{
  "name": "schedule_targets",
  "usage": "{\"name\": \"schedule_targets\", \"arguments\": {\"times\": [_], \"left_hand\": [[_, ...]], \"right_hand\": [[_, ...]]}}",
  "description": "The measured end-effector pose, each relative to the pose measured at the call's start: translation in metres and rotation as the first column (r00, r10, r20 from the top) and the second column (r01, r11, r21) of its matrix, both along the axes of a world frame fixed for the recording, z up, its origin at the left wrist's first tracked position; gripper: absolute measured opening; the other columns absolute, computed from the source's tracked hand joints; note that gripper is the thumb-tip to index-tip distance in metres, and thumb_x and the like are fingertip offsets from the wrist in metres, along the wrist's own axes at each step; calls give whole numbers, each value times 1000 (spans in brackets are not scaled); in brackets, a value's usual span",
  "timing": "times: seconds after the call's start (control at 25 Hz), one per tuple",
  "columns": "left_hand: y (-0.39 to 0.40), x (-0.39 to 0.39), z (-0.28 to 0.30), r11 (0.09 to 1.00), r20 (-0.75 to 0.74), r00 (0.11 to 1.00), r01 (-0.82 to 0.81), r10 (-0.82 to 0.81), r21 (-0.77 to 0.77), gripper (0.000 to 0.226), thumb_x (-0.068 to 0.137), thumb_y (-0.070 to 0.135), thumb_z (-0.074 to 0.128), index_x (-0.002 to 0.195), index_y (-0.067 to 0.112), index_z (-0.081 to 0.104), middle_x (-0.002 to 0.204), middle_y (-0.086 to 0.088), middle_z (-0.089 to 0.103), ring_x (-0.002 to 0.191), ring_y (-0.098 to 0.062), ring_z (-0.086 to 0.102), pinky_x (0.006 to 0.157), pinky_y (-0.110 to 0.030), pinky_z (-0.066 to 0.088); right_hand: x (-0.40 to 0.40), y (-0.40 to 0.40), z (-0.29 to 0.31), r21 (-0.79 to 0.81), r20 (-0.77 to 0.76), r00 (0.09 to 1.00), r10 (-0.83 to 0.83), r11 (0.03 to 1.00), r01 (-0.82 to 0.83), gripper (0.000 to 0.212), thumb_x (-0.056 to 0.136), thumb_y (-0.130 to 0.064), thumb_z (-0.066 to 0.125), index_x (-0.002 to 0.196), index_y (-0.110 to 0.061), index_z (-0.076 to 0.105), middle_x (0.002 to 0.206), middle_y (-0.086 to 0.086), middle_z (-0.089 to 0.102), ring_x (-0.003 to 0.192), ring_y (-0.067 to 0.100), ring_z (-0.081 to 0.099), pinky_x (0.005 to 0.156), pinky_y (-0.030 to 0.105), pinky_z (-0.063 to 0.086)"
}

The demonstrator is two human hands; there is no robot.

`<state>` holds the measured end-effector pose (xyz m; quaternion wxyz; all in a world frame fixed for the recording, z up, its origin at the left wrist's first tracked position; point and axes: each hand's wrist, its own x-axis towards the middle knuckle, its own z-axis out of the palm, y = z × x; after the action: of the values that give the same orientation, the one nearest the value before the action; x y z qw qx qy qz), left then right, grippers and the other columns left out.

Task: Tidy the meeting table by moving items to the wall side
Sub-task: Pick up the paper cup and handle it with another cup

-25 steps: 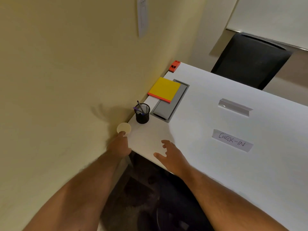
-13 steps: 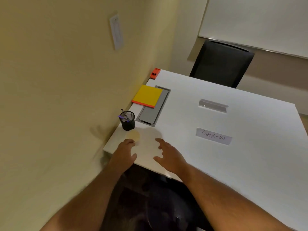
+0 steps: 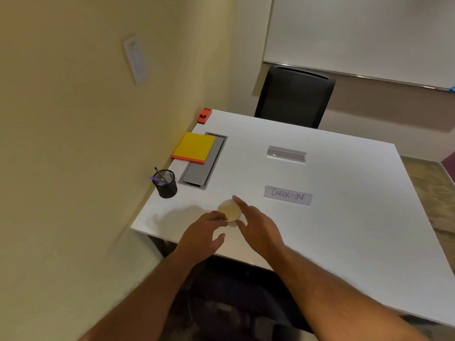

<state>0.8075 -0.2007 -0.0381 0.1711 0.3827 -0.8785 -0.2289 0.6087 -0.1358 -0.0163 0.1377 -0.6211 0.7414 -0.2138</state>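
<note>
My only view comes from the camera on my head, looking forward and steeply down over the near edge of the white table (image 3: 332,217). It sits close to that edge, so my left hand (image 3: 200,238) and right hand (image 3: 258,228) reach in from the bottom of the picture, forearms large in the foreground. The view faces across the tabletop toward the black chair (image 3: 294,99) at the far side, with the yellow wall (image 3: 73,143) filling the left. The wide lens bends the table's edges and takes in floor at the far right. No second view overlaps this one.
</note>
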Motion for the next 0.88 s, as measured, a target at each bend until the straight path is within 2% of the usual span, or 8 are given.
{"name": "schedule_targets", "arguments": {"times": [0.12,0.24,0.36,0.44,0.56,0.6,0.68,0.88], "left_hand": [[12,-30,4,999,-22,999,40,-40,-15,30,92,32,72,121,26,76,135,17,64,122,-6,59,101,-30,55],[31,-72,13,997,-81,995,57,-60,-48,22,90,24,76,112,25,76,136,18,61,121,-5,60,97,-31,58],[54,-124,24,997,-178,983,-58,49,-46,30,86,14,81,114,20,71,136,8,61,123,-13,61,97,-31,58],[73,-153,26,983,-162,973,-144,162,114,53,82,21,85,129,25,61,134,13,56,125,-10,56,101,-27,52],[113,-197,26,917,-137,966,-155,218,367,79,74,35,88,141,40,47,130,27,56,116,11,54,95,-10,42],[124,-209,25,895,-172,950,-172,261,412,78,73,36,88,140,43,48,127,27,60,115,11,57,91,-10,44],[141,-228,22,857,-230,899,-238,373,458,70,76,36,86,137,39,52,124,22,66,113,1,63,89,-20,52],[159,-247,24,841,-119,892,-355,435,409,69,78,31,85,139,29,54,123,9,68,109,-15,65,93,-36,56]], "right_hand": [[-35,20,-4,-10,-96,995,-19,1000,18,35,104,-45,63,136,-31,65,134,-7,73,107,17,75,90,29,60],[-78,47,-3,-43,-75,996,-40,998,37,29,101,-44,69,124,-27,75,124,-8,76,101,16,75,88,28,60],[-126,76,-1,-158,-27,999,-30,987,26,24,94,-36,80,110,-18,82,106,2,81,90,25,74,79,36,60],[-154,89,4,-184,44,999,-9,983,17,19,91,-33,82,98,-16,83,93,2,80,83,24,71,75,36,57],[-194,107,12,-76,379,924,55,997,-28,14,89,-34,81,88,-20,82,86,-4,79,80,14,70,77,33,56],[-204,113,14,-54,465,883,66,997,-46,13,89,-35,80,89,-22,82,86,-4,79,82,14,71,79,34,58],[-223,122,16,-32,505,857,105,994,-103,13,94,-34,76,98,-24,81,93,-5,79,89,15,72,86,34,61],[-244,129,14,46,215,938,272,957,-288,28,107,-26,57,124,-17,78,114,4,77,103,22,69,97,38,56]]}}
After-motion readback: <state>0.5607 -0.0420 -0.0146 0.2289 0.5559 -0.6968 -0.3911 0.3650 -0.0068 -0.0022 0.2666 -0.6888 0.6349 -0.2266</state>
